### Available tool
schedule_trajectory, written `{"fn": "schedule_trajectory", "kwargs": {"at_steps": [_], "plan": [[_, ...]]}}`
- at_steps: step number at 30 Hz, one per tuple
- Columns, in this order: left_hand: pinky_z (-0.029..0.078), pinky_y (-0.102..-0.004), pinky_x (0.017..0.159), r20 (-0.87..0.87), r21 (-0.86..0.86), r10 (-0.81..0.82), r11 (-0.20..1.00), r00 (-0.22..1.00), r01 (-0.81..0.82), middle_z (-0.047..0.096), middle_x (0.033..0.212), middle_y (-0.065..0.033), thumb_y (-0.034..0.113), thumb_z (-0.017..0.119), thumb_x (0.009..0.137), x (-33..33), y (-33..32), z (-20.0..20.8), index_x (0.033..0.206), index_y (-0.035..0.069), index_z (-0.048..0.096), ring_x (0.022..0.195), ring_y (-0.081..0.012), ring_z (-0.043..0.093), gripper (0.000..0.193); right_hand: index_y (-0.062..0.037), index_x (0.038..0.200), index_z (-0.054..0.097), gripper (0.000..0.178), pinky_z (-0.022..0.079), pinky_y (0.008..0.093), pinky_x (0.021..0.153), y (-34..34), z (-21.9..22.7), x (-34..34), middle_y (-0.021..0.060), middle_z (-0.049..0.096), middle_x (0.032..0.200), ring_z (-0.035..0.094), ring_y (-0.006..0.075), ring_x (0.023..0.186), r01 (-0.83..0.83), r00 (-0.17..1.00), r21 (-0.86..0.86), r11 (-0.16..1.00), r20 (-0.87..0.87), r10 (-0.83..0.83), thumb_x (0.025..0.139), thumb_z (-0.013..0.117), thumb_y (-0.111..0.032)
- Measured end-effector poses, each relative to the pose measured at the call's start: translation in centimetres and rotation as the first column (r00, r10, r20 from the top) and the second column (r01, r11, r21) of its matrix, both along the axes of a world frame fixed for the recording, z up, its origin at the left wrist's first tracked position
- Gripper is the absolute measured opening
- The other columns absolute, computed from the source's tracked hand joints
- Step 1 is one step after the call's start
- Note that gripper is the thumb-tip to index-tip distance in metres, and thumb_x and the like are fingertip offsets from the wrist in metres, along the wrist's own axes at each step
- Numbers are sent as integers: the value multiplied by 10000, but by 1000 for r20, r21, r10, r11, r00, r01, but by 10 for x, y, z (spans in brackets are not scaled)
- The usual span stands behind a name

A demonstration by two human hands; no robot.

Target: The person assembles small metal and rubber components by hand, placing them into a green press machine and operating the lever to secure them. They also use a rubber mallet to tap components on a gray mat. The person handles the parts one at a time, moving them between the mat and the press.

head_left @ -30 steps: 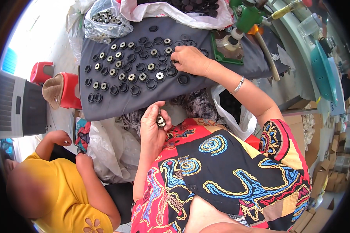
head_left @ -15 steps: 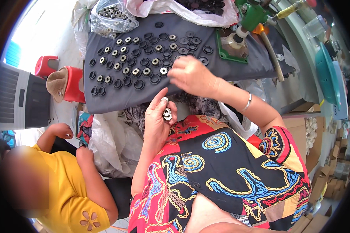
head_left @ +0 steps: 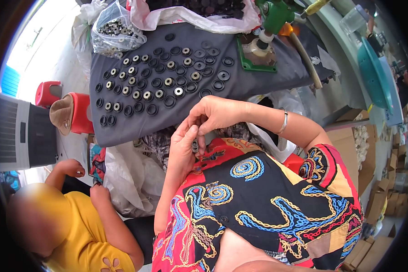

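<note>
My left hand (head_left: 182,146), in front of the table's near edge, is closed around a few small metal bearings (head_left: 195,146). My right hand (head_left: 218,112) meets it there, its fingers curled in against the left fingertips. Whatever the right fingers pinch is hidden. On the dark cloth-covered table (head_left: 122,131) beyond lie many black rings (head_left: 152,109) in loose rows. Several of them carry a shiny metal bearing (head_left: 179,92) in the middle, mostly on the left and centre. Flat black discs (head_left: 223,75) lie among the rings farther right.
A clear bag of metal bearings (head_left: 119,32) and a white sack (head_left: 186,28) of black parts stand along the far edge. Right of the rings is a green hand press (head_left: 257,63), then a wooden handle (head_left: 306,59). A person in yellow (head_left: 88,222) sits at my left.
My right hand has come back from over the rings to my left hand, and its fingers now touch the left ones. The view has shifted slightly.
</note>
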State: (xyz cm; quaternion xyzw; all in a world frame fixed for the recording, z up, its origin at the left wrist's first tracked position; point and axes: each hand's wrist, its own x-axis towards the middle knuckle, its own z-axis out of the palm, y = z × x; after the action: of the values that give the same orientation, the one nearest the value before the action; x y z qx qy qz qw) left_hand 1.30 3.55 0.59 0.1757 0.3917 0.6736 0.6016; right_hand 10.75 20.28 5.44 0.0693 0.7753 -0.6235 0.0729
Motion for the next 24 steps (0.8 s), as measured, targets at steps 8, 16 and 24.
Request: {"fn": "schedule_trajectory", "kwargs": {"at_steps": [8,16,24], "plan": [[398,-270,485,233,19,178,982,956,-188,562,759,-78,222,485,1023,-3,-8,4,1303,-23,504,593,-168,538,372,-5,917,696,210,549,356,701,66,2,-26,153,676,836,684,278,766,450,863,704,549,-500,-67,719,678,-72],[437,-310,571,361,-75,288,957,887,-281,620,915,-118,175,502,992,-11,-19,-4,1177,-25,589,781,-253,606,287,-6,958,719,256,537,398,774,145,-12,-54,176,702,860,683,334,834,376,917,858,350,-291,-272,713,698,-81],[441,-303,569,323,-59,262,965,910,-257,620,910,-112,170,508,990,-15,-18,-8,1168,-18,587,758,-235,602,270,8,965,722,277,538,384,785,146,-6,-65,183,716,894,692,319,860,289,934,863,415,-159,-318,700,761,-59]]}}
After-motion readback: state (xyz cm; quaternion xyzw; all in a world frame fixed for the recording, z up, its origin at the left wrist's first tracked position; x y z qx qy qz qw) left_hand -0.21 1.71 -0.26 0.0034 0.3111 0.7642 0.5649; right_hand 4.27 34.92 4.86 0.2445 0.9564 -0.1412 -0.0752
